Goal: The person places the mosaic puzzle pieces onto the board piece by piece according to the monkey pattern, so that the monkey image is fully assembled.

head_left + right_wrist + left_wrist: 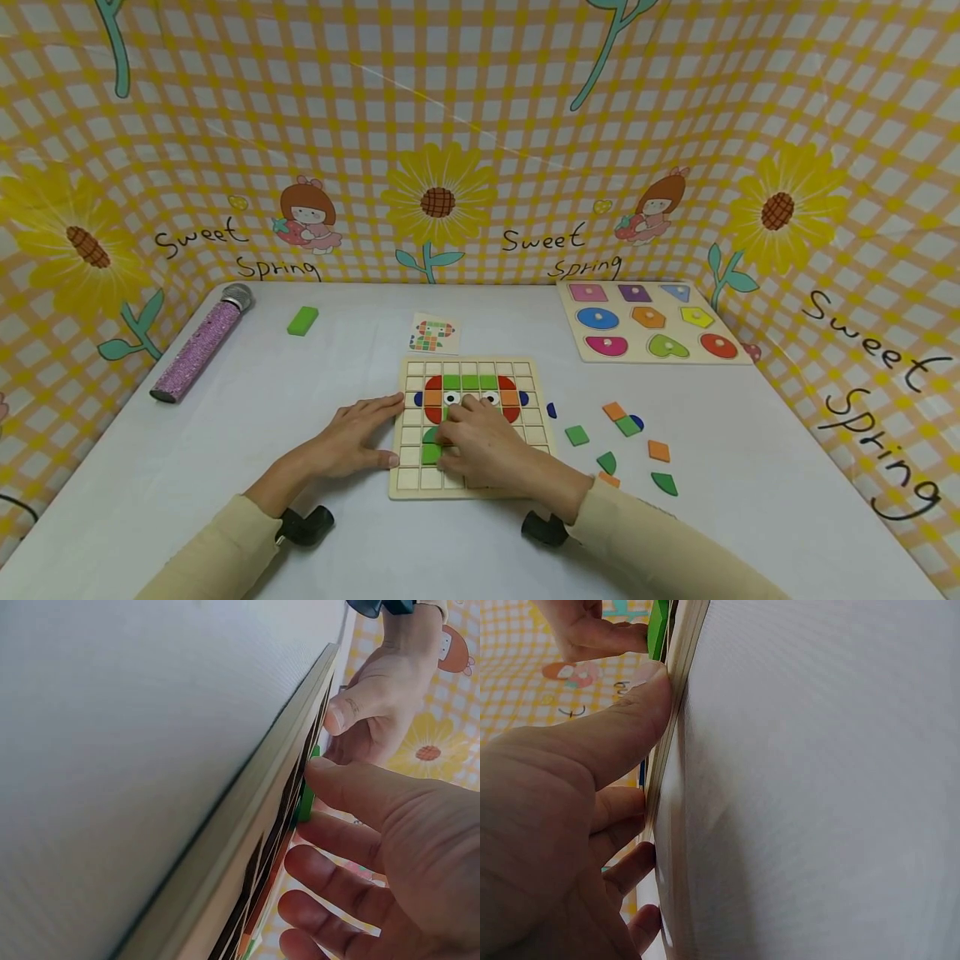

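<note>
A wooden grid board (397, 482) lies on the table, with red, orange, green and blue pieces and two round eye pieces set in its upper cells. My left hand (347, 435) rests at the board's left edge, thumb and fingertips touching the rim. Over the board's middle, my right hand (483, 442) pinches a green tile (308, 796) between thumb and forefinger, as the right wrist view shows. A dark green rounded piece (430, 435) sits by its fingertips. The right hand hides several cells behind it.
A small pattern card (436, 346) lies behind the board. Loose pieces, among them a green square (577, 436) and an orange square (658, 451), lie to the right. Farther back are a shape puzzle (637, 350), a green block (303, 321) and a glittery microphone (198, 350).
</note>
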`<state>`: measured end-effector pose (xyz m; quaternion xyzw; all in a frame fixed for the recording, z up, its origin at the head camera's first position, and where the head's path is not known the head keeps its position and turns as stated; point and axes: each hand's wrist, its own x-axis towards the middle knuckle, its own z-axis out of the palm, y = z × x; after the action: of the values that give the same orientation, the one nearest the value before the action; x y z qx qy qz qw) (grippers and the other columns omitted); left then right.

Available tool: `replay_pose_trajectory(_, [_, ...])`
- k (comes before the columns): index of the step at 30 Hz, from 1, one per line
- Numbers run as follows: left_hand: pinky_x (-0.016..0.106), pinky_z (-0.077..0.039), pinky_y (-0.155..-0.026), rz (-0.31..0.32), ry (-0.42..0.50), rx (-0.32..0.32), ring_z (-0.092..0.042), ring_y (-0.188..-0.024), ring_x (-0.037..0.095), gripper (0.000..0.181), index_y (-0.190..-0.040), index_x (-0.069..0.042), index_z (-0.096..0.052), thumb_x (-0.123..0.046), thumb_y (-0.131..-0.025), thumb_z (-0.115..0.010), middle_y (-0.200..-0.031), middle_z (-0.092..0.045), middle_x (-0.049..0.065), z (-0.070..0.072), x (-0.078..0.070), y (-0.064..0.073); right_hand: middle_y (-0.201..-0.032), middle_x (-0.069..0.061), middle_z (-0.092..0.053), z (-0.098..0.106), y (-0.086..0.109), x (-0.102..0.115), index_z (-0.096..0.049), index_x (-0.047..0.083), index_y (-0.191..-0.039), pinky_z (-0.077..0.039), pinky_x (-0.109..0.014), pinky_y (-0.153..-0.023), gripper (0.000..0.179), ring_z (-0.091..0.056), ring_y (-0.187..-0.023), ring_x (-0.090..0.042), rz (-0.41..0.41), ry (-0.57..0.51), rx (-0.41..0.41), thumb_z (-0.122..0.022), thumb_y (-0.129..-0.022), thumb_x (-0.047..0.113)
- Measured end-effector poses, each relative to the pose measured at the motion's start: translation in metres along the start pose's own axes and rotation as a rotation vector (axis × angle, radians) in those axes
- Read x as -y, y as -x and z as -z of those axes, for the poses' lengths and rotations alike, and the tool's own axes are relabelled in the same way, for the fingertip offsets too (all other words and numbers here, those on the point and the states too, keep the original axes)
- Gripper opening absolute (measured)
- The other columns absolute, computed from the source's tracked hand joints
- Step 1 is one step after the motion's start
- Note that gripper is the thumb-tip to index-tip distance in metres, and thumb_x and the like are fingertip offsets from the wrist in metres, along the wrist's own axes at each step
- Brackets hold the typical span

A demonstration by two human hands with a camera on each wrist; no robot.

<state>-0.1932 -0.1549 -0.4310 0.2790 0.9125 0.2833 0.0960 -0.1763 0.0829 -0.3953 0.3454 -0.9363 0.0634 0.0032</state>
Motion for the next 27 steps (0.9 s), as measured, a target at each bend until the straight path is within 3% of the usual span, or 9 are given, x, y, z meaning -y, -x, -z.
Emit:
replay_pose_trajectory(16, [0.060, -0.023, -0.106, 0.002, 0.004, -0.001, -0.028, -0.140, 0.035, 0.078, -0.145, -0.007, -0.036, -0.036, -0.082, -0.071, -0.155, -0.029, 0.010, 0.001, -0.001, 0.000, -0.098, 0.005, -0.064, 0.006, 0.005, -0.002, -0.073, 0.022, -0.100, -0.040, -0.031, -0.082, 0.023, -0.046, -0.093, -0.015, -0.026, -0.044, -0.028, -0.072, -0.081, 0.036])
replay_pose_trajectory(20, [0.060, -0.023, -0.105, 0.007, 0.001, -0.003, -0.028, -0.140, 0.036, 0.078, -0.145, -0.007, -0.036, -0.036, -0.082, -0.071, -0.155, -0.030, 0.011, 0.000, -0.002, 0.000, -0.094, 0.005, -0.064, 0.010, 0.012, -0.009, -0.074, 0.021, -0.097, -0.040, -0.031, -0.079, 0.023, -0.046, -0.091, -0.014, -0.027, -0.057, -0.064, -0.074, -0.079, 0.034])
replay_pose_trajectory(27, [0.059, -0.023, -0.106, 0.009, 0.005, -0.004, -0.027, -0.140, 0.036, 0.078, -0.145, -0.006, -0.036, -0.035, -0.082, -0.072, -0.155, -0.029, 0.011, 0.000, -0.002, 0.000, -0.094, 0.005, -0.063, 0.013, 0.031, -0.032, -0.074, 0.019, -0.095, -0.041, -0.036, -0.087, 0.024, -0.047, -0.094, -0.014, -0.054, -0.082, -0.131, -0.078, -0.076, 0.032])
